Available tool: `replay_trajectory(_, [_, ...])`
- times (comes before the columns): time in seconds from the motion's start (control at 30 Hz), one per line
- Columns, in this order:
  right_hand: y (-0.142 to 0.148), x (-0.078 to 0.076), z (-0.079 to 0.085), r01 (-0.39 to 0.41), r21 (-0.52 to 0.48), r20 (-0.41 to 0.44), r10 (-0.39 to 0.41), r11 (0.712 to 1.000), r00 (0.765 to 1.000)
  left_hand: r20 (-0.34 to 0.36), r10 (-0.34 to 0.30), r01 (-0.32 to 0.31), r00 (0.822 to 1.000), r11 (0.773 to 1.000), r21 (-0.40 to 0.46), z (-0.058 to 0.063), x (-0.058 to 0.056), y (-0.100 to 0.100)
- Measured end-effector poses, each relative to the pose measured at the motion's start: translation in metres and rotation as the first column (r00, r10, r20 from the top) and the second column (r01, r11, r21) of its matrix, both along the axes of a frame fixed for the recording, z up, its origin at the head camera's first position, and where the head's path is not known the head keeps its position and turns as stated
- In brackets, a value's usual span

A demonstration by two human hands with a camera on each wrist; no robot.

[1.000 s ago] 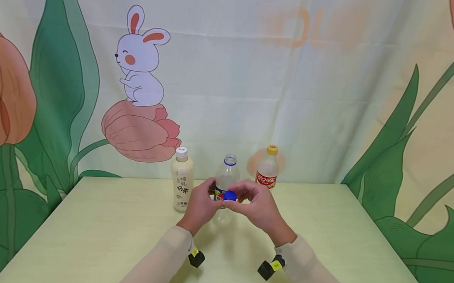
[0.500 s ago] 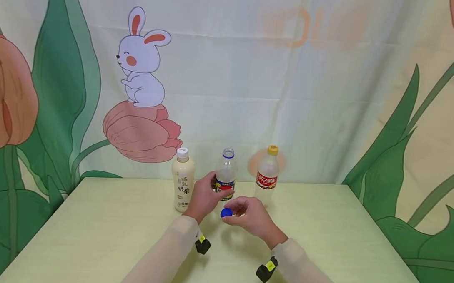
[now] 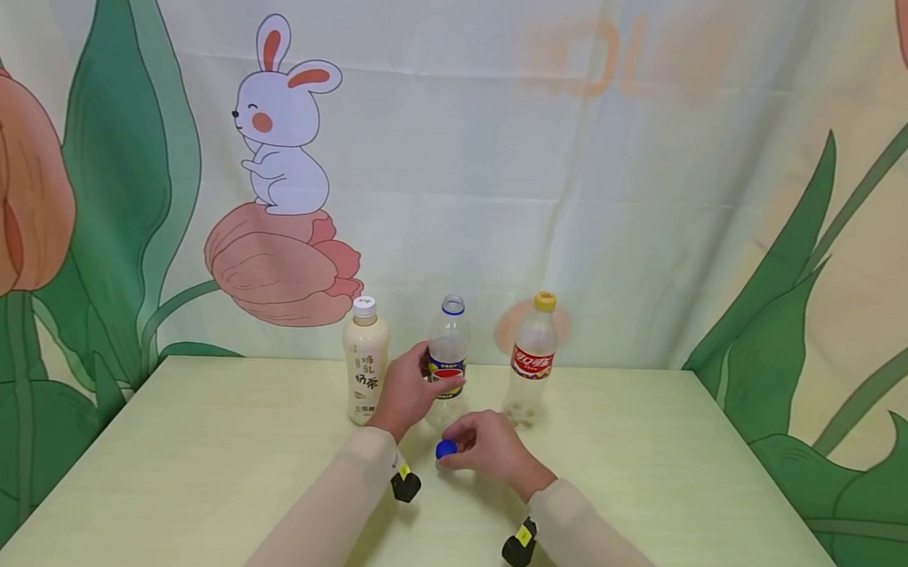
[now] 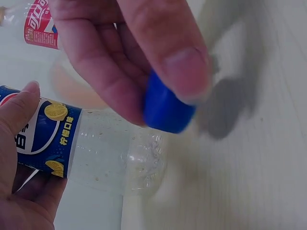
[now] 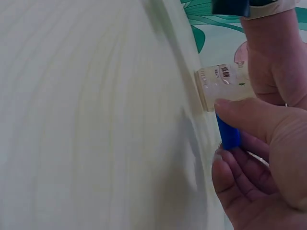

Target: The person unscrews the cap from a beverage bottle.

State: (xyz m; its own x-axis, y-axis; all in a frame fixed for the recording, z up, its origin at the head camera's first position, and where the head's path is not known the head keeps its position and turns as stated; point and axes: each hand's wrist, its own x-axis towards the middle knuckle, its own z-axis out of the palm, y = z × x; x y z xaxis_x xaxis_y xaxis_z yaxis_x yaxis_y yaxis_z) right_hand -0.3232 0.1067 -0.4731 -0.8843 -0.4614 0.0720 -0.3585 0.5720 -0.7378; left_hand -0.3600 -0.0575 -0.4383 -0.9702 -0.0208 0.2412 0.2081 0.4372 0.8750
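Observation:
My left hand [image 3: 405, 394] grips a clear plastic soda bottle [image 3: 450, 329] around its blue label, which shows lemon slices in the left wrist view. The bottle stands upright, its mouth uncapped and a blue ring around its neck. Nearer to me, my right hand [image 3: 496, 448] pinches a blue bottle cap [image 3: 446, 451] between thumb and fingers, low over the table. In the left wrist view the cap [image 4: 165, 108] appears large in front of the bottle's base. The right wrist view shows the cap [image 5: 227, 132] between the thumb and the curled fingers.
Left of the soda bottle stands a cream-coloured milk tea bottle [image 3: 365, 355] with a white cap. To its right is a cola bottle [image 3: 534, 361] with a red label and yellow cap. A printed curtain [image 3: 459, 150] hangs behind the pale table [image 3: 230, 459].
My right hand has drawn the blue cap away from the bottle, toward me and down to the table. The left hand keeps its grip; the bottle has shifted slightly left.

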Motion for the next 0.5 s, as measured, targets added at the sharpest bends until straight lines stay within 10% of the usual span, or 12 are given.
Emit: replay_trajectory(0.5, [-0.0061, 0.0020, -0.0026, 0.029, 0.127, -0.034, -0.025, 0.992, 0.999, 0.004, -0.012, 0.012, 1.000, 1.000, -0.004, -0.0029, -0.0054, 0.0009])
